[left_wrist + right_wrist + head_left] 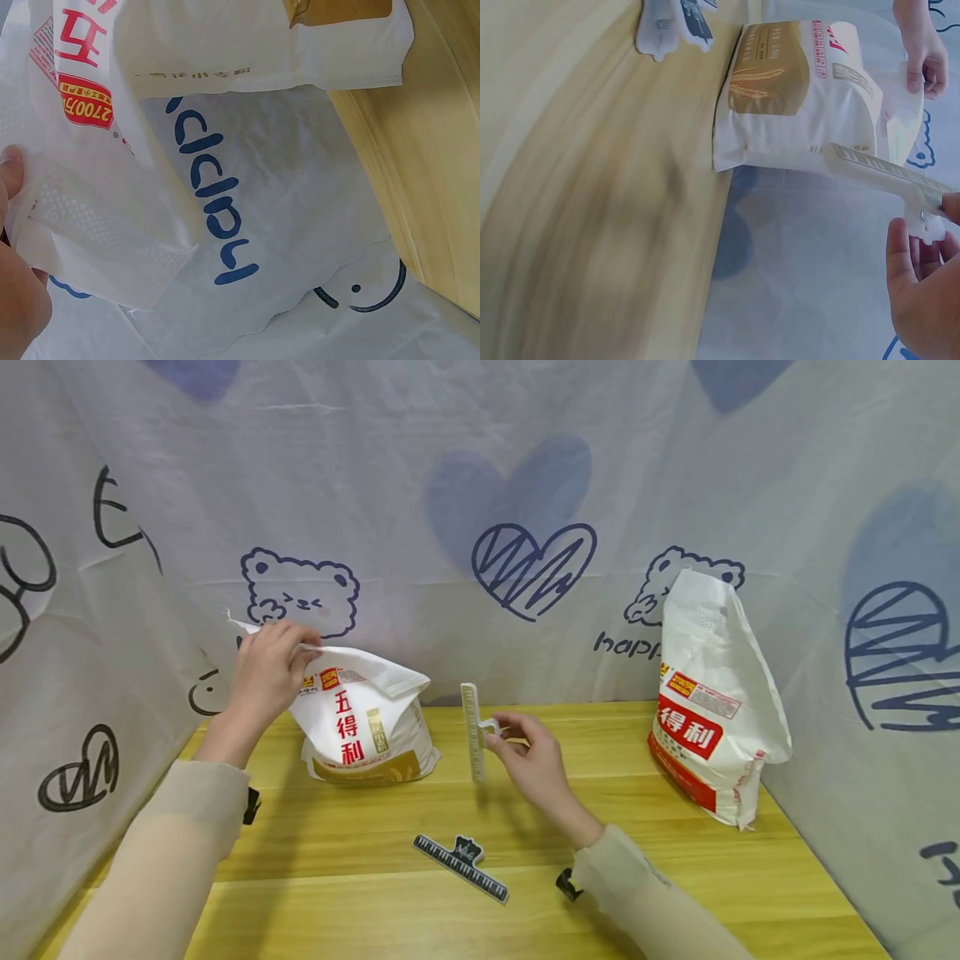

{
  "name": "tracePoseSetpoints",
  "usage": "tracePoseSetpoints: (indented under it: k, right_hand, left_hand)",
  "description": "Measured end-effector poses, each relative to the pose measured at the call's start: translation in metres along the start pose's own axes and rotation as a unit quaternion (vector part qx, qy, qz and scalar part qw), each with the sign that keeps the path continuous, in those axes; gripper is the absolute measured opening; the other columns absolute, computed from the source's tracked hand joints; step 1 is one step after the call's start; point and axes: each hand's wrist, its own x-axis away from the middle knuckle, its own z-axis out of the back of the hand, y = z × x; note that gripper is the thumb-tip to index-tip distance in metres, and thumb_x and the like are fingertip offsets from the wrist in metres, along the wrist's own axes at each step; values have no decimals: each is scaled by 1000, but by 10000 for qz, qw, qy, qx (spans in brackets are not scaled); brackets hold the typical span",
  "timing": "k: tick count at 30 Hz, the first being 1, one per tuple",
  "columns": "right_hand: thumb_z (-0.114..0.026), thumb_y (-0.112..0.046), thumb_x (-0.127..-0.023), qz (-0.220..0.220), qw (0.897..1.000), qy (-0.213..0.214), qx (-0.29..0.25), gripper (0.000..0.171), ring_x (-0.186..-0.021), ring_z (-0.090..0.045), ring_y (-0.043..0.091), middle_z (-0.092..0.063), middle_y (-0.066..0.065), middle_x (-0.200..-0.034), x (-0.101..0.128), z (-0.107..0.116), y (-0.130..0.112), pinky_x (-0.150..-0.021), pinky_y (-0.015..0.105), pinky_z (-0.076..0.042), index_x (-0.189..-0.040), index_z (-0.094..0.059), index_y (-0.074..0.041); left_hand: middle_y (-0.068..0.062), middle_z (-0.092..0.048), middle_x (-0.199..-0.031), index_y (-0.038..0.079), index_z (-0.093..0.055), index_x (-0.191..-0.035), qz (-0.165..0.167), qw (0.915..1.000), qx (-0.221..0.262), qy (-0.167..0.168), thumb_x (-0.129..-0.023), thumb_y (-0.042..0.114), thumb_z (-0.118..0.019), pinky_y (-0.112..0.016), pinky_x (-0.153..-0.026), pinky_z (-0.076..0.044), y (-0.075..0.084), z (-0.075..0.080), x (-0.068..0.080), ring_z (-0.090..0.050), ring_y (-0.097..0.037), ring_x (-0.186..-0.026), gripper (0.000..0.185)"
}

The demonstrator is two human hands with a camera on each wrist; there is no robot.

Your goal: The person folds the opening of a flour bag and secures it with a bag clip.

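**Flour bag top pinched, clip held ready**

Toward the back left of the desk (615,893) stands our small flour bag (360,731), white with red characters, leaning a little with its loose top drawn up and to the left. Our left hand (266,672) pinches that top between thumb and fingers, wrist raised and forearm angled in from the left edge; the left wrist view shows the thin, dimpled film creased under the thumb. We judge the bag heavy and slumping at its base but soft and slippery at the neck, so the flattened top strip is the place to take hold, not the bulging body.

Our right hand (528,760) hovers above the middle of the desk, just right of the bag and apart from it, fingers curled round the tab of a white sealing clip (474,731), which stands upright. The clip looks stiff and light, easily steered by its tab.

Near the front edge lies a black sealing clip (461,864), untouched. A second flour bag (712,702) stands by the right edge, against the printed backdrop (525,485).
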Motion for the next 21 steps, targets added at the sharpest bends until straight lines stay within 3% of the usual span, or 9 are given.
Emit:
tracePoseSetpoints:
  k: [4, 12, 21]
  right_hand:
    - [-73, -5, -97, 34, 10000, 7, 62, 31, -108, -65, 32, -66, 17, -123, -4, -5, -2, -84, 21, -58, -127, -68, 1]
    - [-75, -8, -96, 163, 9996, -4, 228, 32, -107, -66, 30, -67, 16, -122, -14, -13, -5, -91, 43, -61, -127, -68, -1]
    - [-74, -9, -97, 377, 9976, -224, 540, 31, -107, -66, 28, -67, 11, -120, -25, -20, -7, -93, 39, -61, -127, -68, -4]
  left_hand:
    - [-14, -68, -107, 5, -68, -106, 17, 10000, 4, -27, -97, 3, -70, -66, -109, -38, 1, 0, 1, -58, -38, -109, 9]
    - [-15, -67, -107, 5, -67, -106, 12, 10000, 31, -33, -98, 3, -69, -65, -110, -37, 1, 1, 1, -58, -38, -108, 9]
    - [-15, -68, -106, 5, -68, -106, 0, 10000, 1, 17, -97, 3, -70, -66, -108, -39, 2, 1, 1, -59, -38, -106, 9]
